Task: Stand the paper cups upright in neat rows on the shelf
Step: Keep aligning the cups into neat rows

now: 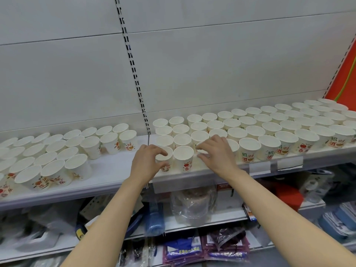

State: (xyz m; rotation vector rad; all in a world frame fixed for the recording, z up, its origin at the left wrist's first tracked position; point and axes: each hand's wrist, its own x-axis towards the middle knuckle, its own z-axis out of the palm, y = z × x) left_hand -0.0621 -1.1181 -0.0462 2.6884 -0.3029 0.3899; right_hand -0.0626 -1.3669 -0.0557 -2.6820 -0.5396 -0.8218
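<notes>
Below both forearms, the lower shelves hold a blue bundle (154, 218), a clear bag (193, 205) and dark packets (225, 245), all blurred. Above them runs the shelf (115, 168) with its white front lip.

The left hand (146, 160) reaches over that lip, thumb and fingers curled round the rim of the corner cup (163, 158) in the front row. Just right of it, between the two hands, stands a free cup (183, 157), upright, touching neither hand as far as can be told. The right hand (215, 151) is arched with fingers spread and bent, its fingertips at the rim of a mostly hidden cup (202, 151); whether it truly grips that one cannot be told.

Right of the right hand and beyond both hands, cups (269, 130) stand upright in four close rows running off to the far right. Left of the left hand, past a bare gap of shelf, a second group (57, 151) stands in looser rows. Behind everything rises the white back panel (192, 64) with a slotted upright (134, 74).
</notes>
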